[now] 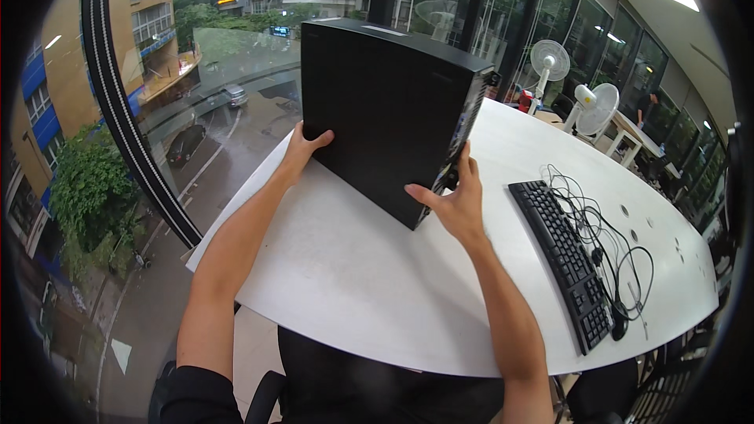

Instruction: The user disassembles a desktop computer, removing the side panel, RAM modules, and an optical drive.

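Observation:
Upright on the white table (330, 267) is a black desktop computer case (377, 110), its broad flat side toward me. Its right narrow end shows metal and ports. My left hand (302, 149) grips the case's left edge, thumb on the flat side and the other fingers hidden behind. Around the lower right edge is my right hand (455, 200), its thumb on the flat side and fingers along the port end. The case looks slightly tilted; whether its bottom fully rests on the table I cannot tell.
A black keyboard (561, 259) lies to the right, with tangled black cables (605, 243) and a black mouse (620, 322) beside it. Glass windows border the table on the left and back. Two white fans (550, 60) stand at the back right. A black chair (271, 392) is below the near edge.

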Demonstrator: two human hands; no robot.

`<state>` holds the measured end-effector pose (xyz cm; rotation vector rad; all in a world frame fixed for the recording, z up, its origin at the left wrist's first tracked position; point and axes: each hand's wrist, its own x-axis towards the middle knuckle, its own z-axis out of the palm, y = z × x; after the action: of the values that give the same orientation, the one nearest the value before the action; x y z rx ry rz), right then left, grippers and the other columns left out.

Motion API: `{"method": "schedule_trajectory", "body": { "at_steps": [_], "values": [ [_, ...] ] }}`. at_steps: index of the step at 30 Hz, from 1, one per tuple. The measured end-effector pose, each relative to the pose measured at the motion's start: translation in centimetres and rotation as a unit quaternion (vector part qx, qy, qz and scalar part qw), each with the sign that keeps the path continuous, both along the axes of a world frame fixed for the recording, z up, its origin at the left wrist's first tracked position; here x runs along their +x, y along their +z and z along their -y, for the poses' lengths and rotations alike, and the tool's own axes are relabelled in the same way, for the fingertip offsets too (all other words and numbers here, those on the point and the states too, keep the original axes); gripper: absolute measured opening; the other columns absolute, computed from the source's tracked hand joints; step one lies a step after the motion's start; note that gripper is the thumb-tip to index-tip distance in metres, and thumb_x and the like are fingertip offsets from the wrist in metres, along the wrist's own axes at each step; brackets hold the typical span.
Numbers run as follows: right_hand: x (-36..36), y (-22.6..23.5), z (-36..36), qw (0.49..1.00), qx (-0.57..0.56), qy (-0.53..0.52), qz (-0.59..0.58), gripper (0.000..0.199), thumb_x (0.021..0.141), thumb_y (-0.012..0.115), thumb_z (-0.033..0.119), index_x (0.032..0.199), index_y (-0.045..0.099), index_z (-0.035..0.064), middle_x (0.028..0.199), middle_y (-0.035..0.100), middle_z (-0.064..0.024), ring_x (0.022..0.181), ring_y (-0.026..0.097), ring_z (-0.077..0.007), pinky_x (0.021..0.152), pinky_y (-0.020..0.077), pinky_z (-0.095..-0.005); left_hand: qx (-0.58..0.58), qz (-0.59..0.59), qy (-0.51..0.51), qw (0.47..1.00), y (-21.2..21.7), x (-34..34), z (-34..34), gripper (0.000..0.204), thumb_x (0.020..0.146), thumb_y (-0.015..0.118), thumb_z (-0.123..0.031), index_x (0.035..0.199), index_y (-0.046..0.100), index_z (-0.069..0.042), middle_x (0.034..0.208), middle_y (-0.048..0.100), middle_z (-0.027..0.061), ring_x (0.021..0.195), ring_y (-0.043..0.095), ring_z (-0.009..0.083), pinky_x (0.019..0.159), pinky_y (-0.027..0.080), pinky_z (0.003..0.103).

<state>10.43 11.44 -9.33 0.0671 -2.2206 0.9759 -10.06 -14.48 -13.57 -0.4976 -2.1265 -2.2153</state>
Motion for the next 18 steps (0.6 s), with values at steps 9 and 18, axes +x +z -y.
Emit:
{"method": "schedule_trajectory", "body": {
  "at_steps": [9,18],
  "values": [
    [-0.5,0.3,-5.1,0.987,-0.121,0.107,0.009,0.114,0.057,0.095,0.018,0.152,0.035,-0.0009,0.124,0.055,-0.0148,0.120,0.055,-0.0268,0.101,0.0468,-0.0370,0.007,0.012,0.078,0.997,0.6,4.2,-1.6,0.096,0.064,0.094,-0.044,0.127,0.038,0.001,0.125,0.055,0.0196,0.122,0.054,0.0276,0.105,0.044,0.038],
    [-0.2,2.1,-6.9,0.952,-0.220,0.173,0.125,0.100,0.055,0.092,0.006,0.144,0.047,0.0036,0.139,0.052,-0.0146,0.132,0.049,-0.0331,0.106,0.0437,-0.0540,-0.069,0.014,0.156,0.985,0.4,7.2,-1.6,0.095,0.065,0.092,-0.050,0.122,0.038,0.002,0.120,0.053,0.0199,0.114,0.057,0.0272,0.098,0.049,0.037]
  ]
}}
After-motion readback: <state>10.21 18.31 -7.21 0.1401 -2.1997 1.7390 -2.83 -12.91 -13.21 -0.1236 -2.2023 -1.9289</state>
